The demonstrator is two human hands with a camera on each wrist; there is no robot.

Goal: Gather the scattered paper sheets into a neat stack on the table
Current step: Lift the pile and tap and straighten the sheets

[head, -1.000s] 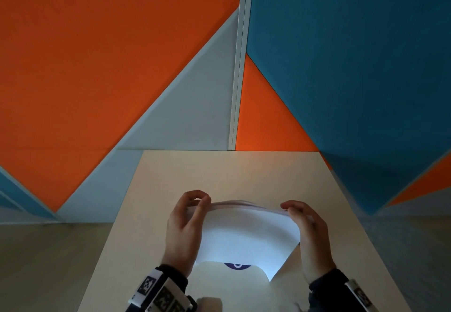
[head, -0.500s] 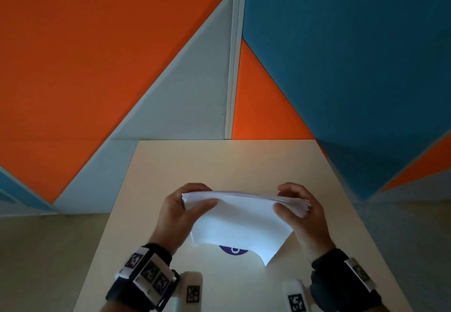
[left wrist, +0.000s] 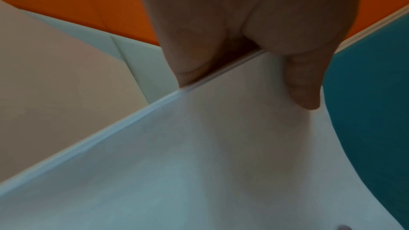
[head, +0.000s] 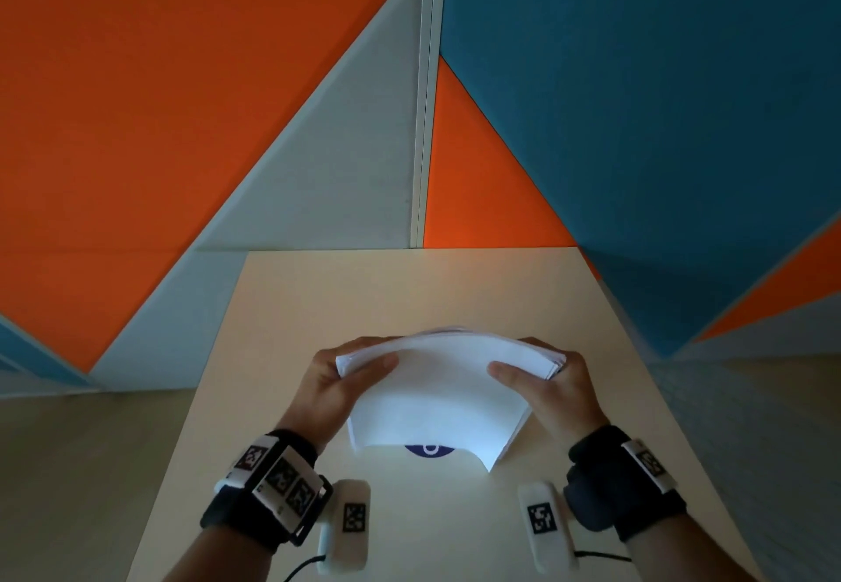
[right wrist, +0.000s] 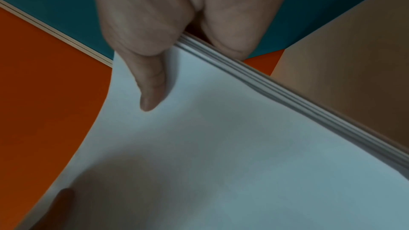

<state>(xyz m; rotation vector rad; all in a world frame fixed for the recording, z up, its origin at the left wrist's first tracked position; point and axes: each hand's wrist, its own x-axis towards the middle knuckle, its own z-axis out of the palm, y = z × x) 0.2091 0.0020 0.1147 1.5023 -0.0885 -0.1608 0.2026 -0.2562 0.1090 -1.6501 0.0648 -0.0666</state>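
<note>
A stack of white paper sheets (head: pixel 439 392) stands on its lower edge on the beige table (head: pixel 409 290), bowed toward me. My left hand (head: pixel 339 379) grips its left side, thumb on the front face and fingers behind. My right hand (head: pixel 553 386) grips the right side the same way. In the left wrist view the thumb (left wrist: pixel 303 83) presses the sheets (left wrist: pixel 199 163). The right wrist view shows the thumb (right wrist: pixel 152 83) on the paper (right wrist: pixel 221 146), with the layered edges of the sheets running past the fingers.
A dark blue round mark (head: pixel 428 450) on the table peeks out below the stack. Orange, teal and grey wall panels (head: pixel 227 103) rise right behind the table's far edge. Floor lies on both sides of the narrow table.
Both hands shifted their hold on the stack, thumbs now flat on the front face. The sheets' top edges have come closer together into a more even stack. The head view tilted down a little.
</note>
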